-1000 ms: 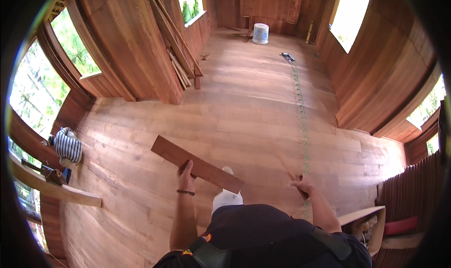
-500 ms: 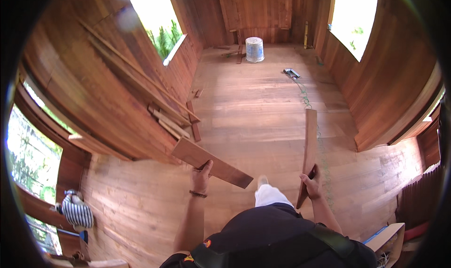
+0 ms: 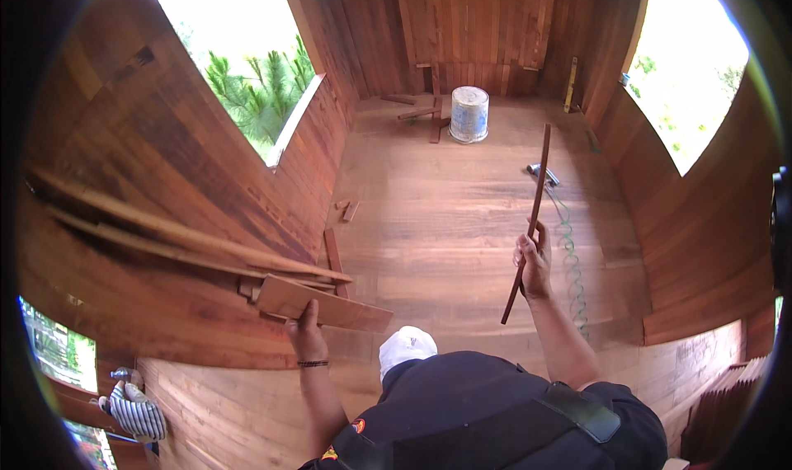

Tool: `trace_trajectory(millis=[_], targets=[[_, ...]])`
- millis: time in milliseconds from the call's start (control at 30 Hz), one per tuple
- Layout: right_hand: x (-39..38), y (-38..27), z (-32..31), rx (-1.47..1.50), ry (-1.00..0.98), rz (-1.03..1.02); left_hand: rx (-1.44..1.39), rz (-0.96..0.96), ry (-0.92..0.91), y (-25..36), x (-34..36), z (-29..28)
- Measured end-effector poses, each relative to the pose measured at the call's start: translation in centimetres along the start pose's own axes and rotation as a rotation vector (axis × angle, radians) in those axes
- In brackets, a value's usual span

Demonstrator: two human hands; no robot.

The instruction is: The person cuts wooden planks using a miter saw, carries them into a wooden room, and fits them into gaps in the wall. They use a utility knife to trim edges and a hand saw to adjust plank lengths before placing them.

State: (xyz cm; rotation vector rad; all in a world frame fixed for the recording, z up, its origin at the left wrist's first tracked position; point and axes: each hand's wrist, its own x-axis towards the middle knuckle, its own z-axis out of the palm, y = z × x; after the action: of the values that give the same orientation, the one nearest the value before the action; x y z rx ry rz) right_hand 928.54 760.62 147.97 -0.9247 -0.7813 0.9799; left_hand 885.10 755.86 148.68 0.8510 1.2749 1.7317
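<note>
My left hand [image 3: 307, 331] grips a flat, wide wooden board [image 3: 351, 312], its thumb laid over the top face. That board lies slanted in the air at the lower left, overlapping the ends of long planks in the view. My right hand [image 3: 535, 264] is wrapped round a second wooden board [image 3: 541, 171], held out in front on the right. This one is turned edge-on, so it looks like a thin dark strip, its far end pointing up toward the back wall. The two boards are apart.
Long planks [image 3: 190, 237] lean along the left wall, with small wood offcuts [image 3: 351, 212] nearby. A whitish-blue bucket [image 3: 469, 117] stands toward the back. On the right lies a nail gun [image 3: 544, 175] with a green coiled hose [image 3: 569, 247]. A yellow level [image 3: 571, 84] leans at the back wall.
My right hand has lifted its board forward and turned it edge-on. The left board has shifted left and lies flatter. The view has tilted upward.
</note>
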Motion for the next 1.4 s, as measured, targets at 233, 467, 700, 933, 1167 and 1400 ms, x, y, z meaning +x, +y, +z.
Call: trace_trajectory(millis=[233, 467, 700, 933, 1167, 1400], targets=[[24.0, 10.1, 8.3, -0.209, 0.096, -0.247, -0.117, -0.047, 0.020, -8.2, 27.2, 6.8], [42.1, 21.1, 9.0, -0.511, 0.325, -0.018, -0.018, -0.075, -0.266, -10.0, 56.8, 22.9], [61.1, 31.2, 11.2, -0.923, 0.507, 0.228, 0.266, -0.002, -0.454, -16.1, 81.2, 41.8], [93.0, 33.7, 22.2, -0.819, 0.363, 0.250, 0.399, 0.060, -0.588, -20.0, 105.8, 55.7], [118.0, 39.6, 32.0, -0.647, 0.391, -0.025, 0.538, 0.245, -0.620, -24.7, 127.1, 66.1], [133.3, 50.9, 37.3, -0.391, 0.583, -0.050, 0.565, -0.096, -0.773, -35.5, 148.2, 76.6]])
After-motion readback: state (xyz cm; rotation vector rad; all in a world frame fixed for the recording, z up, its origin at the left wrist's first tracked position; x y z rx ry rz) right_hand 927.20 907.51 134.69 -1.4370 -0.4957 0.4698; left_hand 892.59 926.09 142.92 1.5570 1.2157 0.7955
